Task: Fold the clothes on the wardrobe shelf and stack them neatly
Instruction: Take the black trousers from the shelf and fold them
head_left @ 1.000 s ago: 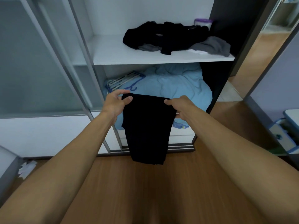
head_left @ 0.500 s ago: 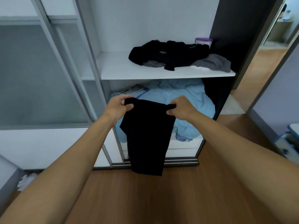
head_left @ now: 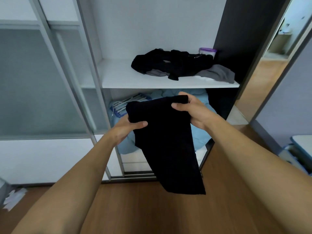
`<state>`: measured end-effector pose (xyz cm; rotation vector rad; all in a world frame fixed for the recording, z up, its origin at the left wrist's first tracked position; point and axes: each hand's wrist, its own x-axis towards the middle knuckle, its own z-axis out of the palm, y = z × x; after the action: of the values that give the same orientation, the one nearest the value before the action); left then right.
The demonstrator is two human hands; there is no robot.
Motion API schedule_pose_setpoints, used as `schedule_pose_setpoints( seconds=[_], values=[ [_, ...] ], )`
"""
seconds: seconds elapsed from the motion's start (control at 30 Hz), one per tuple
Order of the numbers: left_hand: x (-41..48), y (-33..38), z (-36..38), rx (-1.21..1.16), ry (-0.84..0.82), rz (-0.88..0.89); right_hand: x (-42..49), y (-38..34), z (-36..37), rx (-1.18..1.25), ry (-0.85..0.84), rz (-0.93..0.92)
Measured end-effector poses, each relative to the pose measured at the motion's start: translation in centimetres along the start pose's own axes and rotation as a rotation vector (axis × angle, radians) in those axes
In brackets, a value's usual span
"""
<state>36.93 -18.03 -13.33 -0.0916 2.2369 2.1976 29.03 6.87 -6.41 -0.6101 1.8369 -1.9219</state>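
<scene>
Left hand (head_left: pixel 125 128), right hand (head_left: pixel 192 109): fingers clamped on black garment (head_left: pixel 167 142) top corners, hanging

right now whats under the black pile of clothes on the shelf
A grey cloth pokes out from under the black pile at its front edge, on the white shelf. A grey garment and a white scrap show at its right. Anything else beneath is covered.

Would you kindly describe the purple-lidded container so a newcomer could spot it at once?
Find the white wardrobe shelf above the light-blue bedding. At its back right corner, behind the heap of black clothes, stands a small clear plastic container with a purple lid. It is the only rigid thing among soft garments.
</scene>
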Motion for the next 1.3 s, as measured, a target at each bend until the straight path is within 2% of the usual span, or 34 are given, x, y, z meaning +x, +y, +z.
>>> schedule_pose_setpoints(
  seconds=[0.17,0.33,0.43,0.5,0.6,0.67,0.73,0.97,1.1,1.2,1.3],
  values=[
    [1.5,2.3,3.4,-0.099,0.135,0.083,-1.3,0.3,-2.3,0.269,0.153,-0.029],
    [2.2,4.3,5.2,-0.115,0.219,0.114,-4.1,6.8,-2.6,0.025,0.1,0.173],
    [2.2,5.3,4.1,-0.121,0.236,0.059,-3.8,7.8,-1.1,0.089,0.142,0.186],
    [1.9,5.4,2.2,-0.088,0.206,0.028,-3.1,7.0,-0.1,0.074,0.163,0.171],
    [0.4,3.8,-0.7,-0.03,0.043,-0.086,-1.9,5.5,0.7,0.099,0.178,0.144],
    [-0.8,1.4,-1.7,-0.06,-0.058,-0.2,-1.4,4.6,0.9,0.147,0.163,0.134],
    [-1.7,-0.8,-1.7,-0.122,-0.1,-0.231,-1.1,3.8,1.1,0.155,0.153,0.156],
    [-0.5,1.9,1.5,-0.233,0.124,-0.095,0.1,0.8,-0.3,0.289,0.182,0.345],
    [0.4,4.6,2.6,-0.245,0.232,-0.072,-0.8,1.8,-1.6,0.355,0.072,0.29],
    [0.9,5.9,2.2,-0.26,0.35,-0.155,-1.7,3.3,-0.6,0.222,0.025,0.288],
    [0.7,6.3,1.0,-0.318,0.327,-0.225,-1.3,3.1,1.1,0.062,0.162,0.197]
  ],
)
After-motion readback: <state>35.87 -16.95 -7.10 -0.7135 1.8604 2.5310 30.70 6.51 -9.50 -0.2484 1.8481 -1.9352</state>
